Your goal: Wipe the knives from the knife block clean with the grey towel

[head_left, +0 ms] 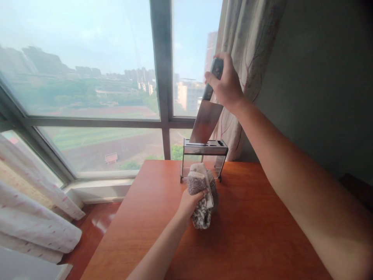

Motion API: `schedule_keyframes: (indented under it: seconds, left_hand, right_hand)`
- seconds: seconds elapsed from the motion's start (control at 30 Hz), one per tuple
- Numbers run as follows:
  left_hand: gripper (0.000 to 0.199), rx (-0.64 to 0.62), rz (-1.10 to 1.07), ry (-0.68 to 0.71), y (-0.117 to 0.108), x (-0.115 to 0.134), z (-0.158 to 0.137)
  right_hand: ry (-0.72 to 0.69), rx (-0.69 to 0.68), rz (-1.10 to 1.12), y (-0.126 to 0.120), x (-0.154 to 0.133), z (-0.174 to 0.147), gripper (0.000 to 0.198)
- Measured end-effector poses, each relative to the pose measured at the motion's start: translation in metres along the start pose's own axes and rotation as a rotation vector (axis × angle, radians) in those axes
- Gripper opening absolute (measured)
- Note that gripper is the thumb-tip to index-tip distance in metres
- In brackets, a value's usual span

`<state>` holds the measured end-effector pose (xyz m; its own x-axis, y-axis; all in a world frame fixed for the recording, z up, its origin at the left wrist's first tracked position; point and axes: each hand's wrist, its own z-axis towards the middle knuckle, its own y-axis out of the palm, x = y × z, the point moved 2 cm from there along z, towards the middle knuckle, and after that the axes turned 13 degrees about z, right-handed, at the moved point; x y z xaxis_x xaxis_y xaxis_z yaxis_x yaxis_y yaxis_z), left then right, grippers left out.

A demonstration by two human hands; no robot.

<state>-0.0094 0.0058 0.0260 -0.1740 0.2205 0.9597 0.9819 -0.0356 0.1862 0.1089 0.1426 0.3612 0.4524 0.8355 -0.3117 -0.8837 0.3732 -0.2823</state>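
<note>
My right hand (229, 83) is raised and closed round the dark handle of a cleaver (206, 120). The wide blade points down, its lower end at a slot in the top of a metal knife rack (205, 148); how deep it sits I cannot tell. In front of the rack, my left hand (190, 202) grips a bunched grey and white cloth (201, 184), fingers mostly hidden behind it. The cloth hides part of the rack's lower front.
The rack stands near the far edge of a reddish-brown wooden table (247, 233). Behind it are a large window (101, 89) and a long curtain (244, 42). More curtain (32, 217) hangs low at the left.
</note>
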Motion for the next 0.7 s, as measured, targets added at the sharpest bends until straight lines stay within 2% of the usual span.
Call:
schedule_keyframes:
  seconds: [0.1,0.33,0.53,0.7]
  left_hand:
    - [0.047,-0.016,-0.062,-0.061,-0.003,-0.007,0.007]
    - [0.045,-0.017,-0.163,-0.144,-0.004,-0.011,0.011]
    - [0.046,-0.022,-0.187,-0.174,-0.003,-0.013,0.010]
    - [0.046,-0.040,-0.192,-0.185,-0.003,-0.015,0.012]
  right_hand:
    - [0.016,-0.040,0.042,0.017,0.004,0.004,0.034]
    - [-0.018,-0.129,-0.031,0.038,0.014,0.005,0.036]
    - [0.058,-0.132,-0.130,0.040,0.006,0.007,0.035]
    - [0.049,-0.167,-0.141,0.040,-0.004,0.004,0.033]
